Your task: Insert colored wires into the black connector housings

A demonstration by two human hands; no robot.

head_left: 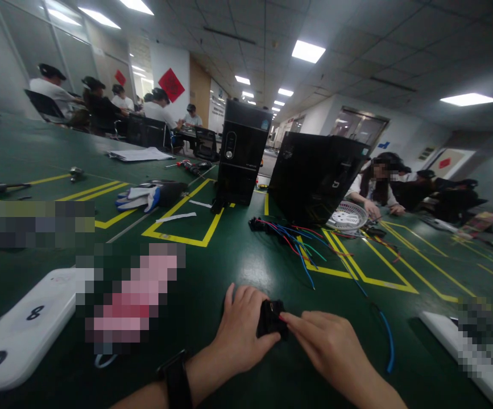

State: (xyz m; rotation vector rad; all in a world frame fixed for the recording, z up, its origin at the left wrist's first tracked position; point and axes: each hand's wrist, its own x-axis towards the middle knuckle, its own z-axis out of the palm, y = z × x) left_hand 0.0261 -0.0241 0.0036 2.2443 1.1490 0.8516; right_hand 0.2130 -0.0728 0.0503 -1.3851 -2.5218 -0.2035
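Observation:
A small black part rests low in the middle of the view, between both hands, just above the green table. My left hand is closed round its left side, thumb below and fingers above, with a dark watch on the wrist. From the right, my right hand reaches to the part with its fingers pinched together at the part's right edge. A tiny red piece shows at those fingertips, too small to name. Beyond the hands lies a bundle of red, blue and green wires with a black connector end.
Two black computer cases stand behind. A white basket, gloves, papers and a blue wire piece lie around. White devices flank both sides. Another person sits at the right; more people are seated behind.

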